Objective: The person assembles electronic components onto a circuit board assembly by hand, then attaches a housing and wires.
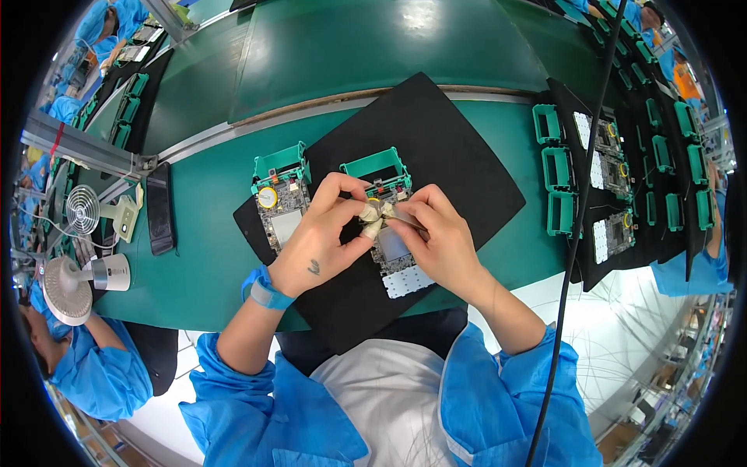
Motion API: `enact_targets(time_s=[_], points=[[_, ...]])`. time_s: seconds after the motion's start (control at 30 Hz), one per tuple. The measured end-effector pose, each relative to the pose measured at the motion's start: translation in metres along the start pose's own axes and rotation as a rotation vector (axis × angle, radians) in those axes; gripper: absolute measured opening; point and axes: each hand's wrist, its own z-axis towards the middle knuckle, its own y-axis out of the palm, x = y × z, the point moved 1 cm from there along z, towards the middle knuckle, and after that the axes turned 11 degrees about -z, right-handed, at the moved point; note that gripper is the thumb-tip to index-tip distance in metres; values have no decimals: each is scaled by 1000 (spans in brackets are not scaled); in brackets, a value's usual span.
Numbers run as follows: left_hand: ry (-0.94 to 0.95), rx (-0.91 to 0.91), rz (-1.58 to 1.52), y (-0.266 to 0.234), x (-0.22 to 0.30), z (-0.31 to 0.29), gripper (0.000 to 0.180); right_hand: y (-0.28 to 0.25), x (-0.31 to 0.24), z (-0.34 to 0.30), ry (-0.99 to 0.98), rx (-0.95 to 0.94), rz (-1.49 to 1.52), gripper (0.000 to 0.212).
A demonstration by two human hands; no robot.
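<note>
In front of me a circuit board (394,247) with a green plastic frame (377,165) at its far end and a perforated white piece (406,282) at its near end lies on a black mat (461,159). My left hand (313,243) is closed above this board's left side, with pale finger cots on the fingertips. What it pinches is hidden. From the right, my right hand (442,243) grips a slim grey metal tool, seemingly tweezers (410,219). Both hands' fingertips meet over the board. Left of them is a second board (285,214) with a round yellow-rimmed part and its own green frame (282,164).
A black phone (160,208) and two small fans (82,208) (68,289) stand at the left. Green frames (558,169) and more boards (615,233) line the right side. A black cable (572,268) hangs across the right. A co-worker's blue sleeve (101,373) shows lower left.
</note>
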Motion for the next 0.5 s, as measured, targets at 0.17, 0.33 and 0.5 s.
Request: enact_targets(time_s=[0.17,0.33,0.5], points=[[-41,-21,87,0,11,5,27,-21,3,-7,132,39,-38,31],[-115,-36,120,2,22,12,27,-22,9,-20,192,50,-201,37],[-104,-70,130,0,21,13,27,-34,8,-21,96,-173,-548,44]])
